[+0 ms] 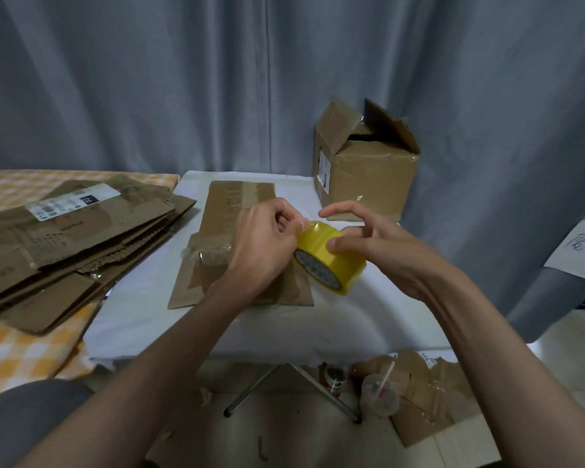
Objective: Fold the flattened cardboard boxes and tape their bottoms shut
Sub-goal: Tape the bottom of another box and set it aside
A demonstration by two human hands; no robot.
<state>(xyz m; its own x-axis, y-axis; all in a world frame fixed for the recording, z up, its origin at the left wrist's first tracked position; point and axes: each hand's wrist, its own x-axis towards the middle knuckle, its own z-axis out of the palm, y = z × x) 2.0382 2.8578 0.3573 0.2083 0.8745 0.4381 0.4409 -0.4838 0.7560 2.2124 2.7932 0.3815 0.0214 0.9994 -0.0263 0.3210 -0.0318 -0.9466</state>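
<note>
A small bench (142, 319) covered with a white cloth stands in a room closed off by a grey curtain (183, 79), over a pale tiled floor (284, 440). Nearest to the camera, on the floor under the bench, there are metal legs (260, 388), a plastic cup with a straw (379, 398), a small can (333, 380) and torn cardboard scraps (429, 407).

Above the front part of the bench both forearms reach in. The right hand (379, 244) holds a yellow tape roll (331, 256) from the right side, with the thumb pressed on the outer band and the other fingers spread loosely above it. The roll is lifted and tilted, and its open core faces down and to the left, toward the camera. The left hand (267, 244) is closed narrow at the top edge of the roll, the fingertips pinching at the tape there; whether the tape end is already lifted I cannot tell.

Under the hands lies a flattened cardboard box (223, 214) on the white cloth. Its long axis runs away from the camera, with the flaps spread at the near end.

To the left, on an orange checked cloth (21, 359), a stack of flattened boxes (68, 238) rests. At the far right corner of the bench a folded box (365, 173) stands upright with its top flaps open. On the right edge hangs a white paper with handwriting (581, 248).
</note>
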